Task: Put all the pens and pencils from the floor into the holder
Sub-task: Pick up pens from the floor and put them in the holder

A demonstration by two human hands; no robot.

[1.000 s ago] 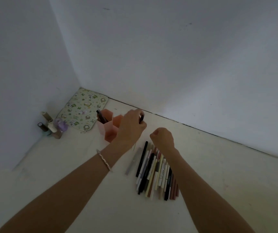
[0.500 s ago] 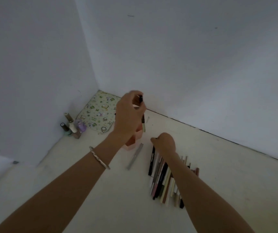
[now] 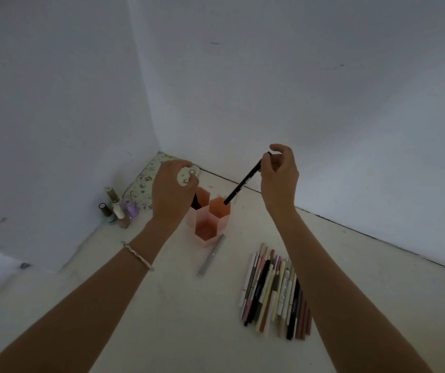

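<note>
A pink holder (image 3: 207,226) made of hexagonal tubes stands on the floor near the room corner. My right hand (image 3: 279,175) is shut on a black pen (image 3: 242,181), held slanted with its lower tip at the rim of the right tube. My left hand (image 3: 172,192) hovers over the holder's left tubes with fingers loosely curled and nothing in it; a dark pen stands in the tube under it. A row of several pens and pencils (image 3: 275,289) lies on the floor to the right. One grey pen (image 3: 212,255) lies alone beside the holder.
Small nail polish bottles (image 3: 119,208) stand against the left wall. A patterned pouch (image 3: 146,181) lies in the corner behind the holder. White walls close in on the left and at the back.
My left hand let go of its pen over the holder and now holds nothing. My right hand rose from the row of pens with a black pen and brought it to the holder.
</note>
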